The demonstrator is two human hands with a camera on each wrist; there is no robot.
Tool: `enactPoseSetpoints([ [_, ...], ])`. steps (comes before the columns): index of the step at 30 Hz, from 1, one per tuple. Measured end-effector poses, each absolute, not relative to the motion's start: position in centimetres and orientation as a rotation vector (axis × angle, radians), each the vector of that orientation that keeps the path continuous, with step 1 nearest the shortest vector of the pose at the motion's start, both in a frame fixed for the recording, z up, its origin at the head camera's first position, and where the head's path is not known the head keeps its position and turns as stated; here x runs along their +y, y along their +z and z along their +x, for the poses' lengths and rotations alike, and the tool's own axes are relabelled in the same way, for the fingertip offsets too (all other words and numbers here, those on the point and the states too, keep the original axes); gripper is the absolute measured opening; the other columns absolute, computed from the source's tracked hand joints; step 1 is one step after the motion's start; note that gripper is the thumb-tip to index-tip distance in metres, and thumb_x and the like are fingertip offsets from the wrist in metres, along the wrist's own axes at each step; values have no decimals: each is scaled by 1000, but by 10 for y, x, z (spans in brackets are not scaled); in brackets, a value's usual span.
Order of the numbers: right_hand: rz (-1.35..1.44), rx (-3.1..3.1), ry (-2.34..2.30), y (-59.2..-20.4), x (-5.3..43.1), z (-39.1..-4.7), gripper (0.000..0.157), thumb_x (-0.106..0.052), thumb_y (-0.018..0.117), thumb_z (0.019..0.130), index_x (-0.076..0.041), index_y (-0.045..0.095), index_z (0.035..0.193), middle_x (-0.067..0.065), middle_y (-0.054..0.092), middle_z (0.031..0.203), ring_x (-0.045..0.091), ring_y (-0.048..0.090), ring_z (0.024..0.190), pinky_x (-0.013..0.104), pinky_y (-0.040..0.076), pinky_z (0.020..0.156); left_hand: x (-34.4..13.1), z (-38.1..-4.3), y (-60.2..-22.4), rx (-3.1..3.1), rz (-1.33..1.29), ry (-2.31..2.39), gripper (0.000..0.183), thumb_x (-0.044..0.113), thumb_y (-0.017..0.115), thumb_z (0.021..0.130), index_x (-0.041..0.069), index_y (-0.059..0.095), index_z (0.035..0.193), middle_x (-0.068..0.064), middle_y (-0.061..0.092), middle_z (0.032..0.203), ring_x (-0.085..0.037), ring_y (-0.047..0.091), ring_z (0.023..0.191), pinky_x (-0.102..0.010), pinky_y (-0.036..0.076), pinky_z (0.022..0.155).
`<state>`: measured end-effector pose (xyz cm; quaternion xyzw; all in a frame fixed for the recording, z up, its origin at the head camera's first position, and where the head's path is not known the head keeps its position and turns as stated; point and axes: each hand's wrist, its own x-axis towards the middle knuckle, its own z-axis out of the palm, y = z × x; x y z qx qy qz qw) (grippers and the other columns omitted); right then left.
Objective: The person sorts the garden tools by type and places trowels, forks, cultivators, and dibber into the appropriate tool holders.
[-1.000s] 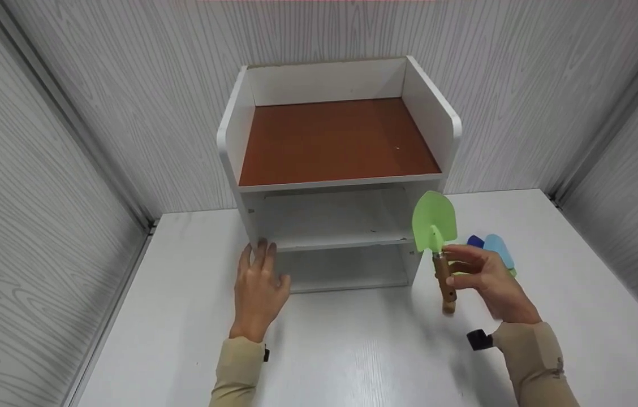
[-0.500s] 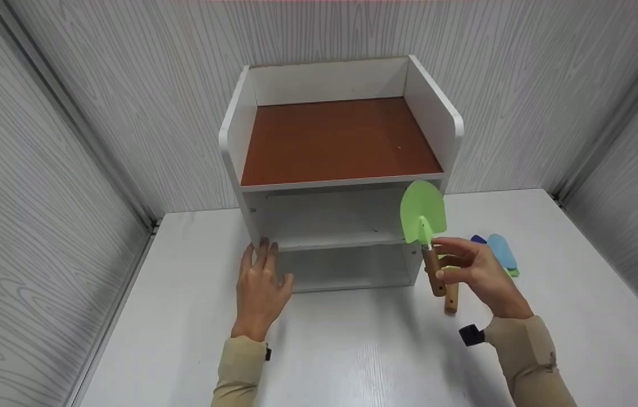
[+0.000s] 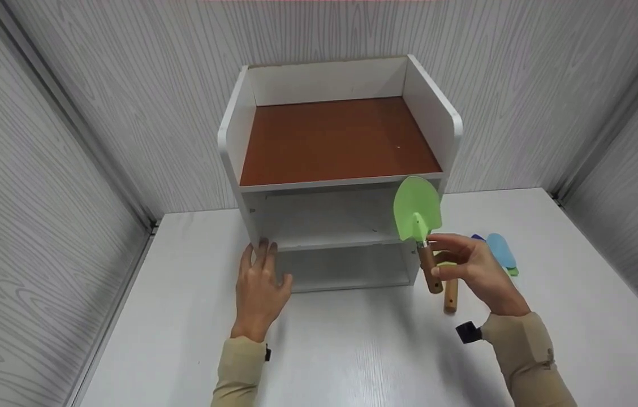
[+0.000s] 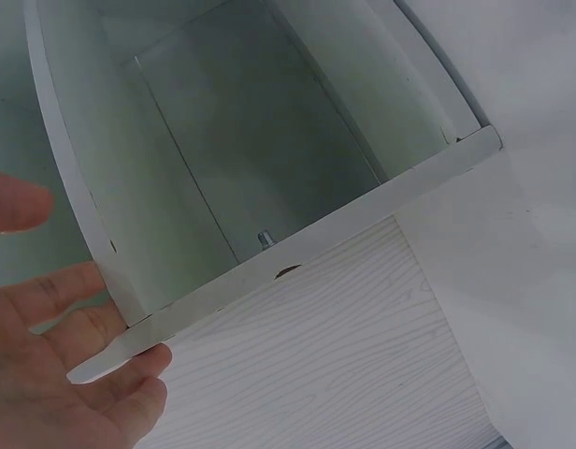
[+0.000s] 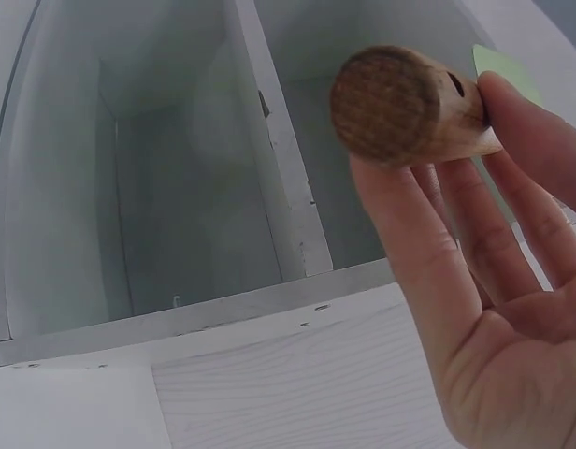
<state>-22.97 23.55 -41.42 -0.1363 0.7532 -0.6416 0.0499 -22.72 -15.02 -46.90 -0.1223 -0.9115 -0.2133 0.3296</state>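
Note:
My right hand (image 3: pixel 480 277) pinches the brown wooden handle of a small garden trowel (image 3: pixel 418 206). Its light green blade points up and away, raised in front of the right side of a white shelf unit (image 3: pixel 336 246). In the right wrist view the butt end of the wooden handle (image 5: pixel 386 108) faces the camera, with the thumb and fingers around it. My left hand (image 3: pixel 258 299) rests at the unit's left side panel near the middle shelf. The left wrist view shows its fingers (image 4: pixel 82 332) straddling the panel's front edge, the thumb apart from it.
Another wooden handle (image 3: pixel 451 295) lies on the white table (image 3: pixel 341 350) below the right hand. Beside that hand are light blue (image 3: pixel 501 250) and dark blue pieces, partly hidden. The unit has a brown top board (image 3: pixel 341 138) with raised sides. Grey walls enclose the table.
The right hand has carried the trowel left and slightly up, towards the shelf unit, uncovering more of the other handle on the table. My left hand stays at the side panel.

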Motion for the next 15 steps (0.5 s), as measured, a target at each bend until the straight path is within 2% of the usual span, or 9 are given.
enactPoseSetpoints([
  [15,-451,2283,-1969,-406,227,-231,56,8,72,84,2,59,138,9,68,122,29,68,107,40,53,91,-150,-228,-470,-2365,-333,-596,54,4,73,81,-13,60,131,-31,56,137,-53,49,126,-57,50,96],
])
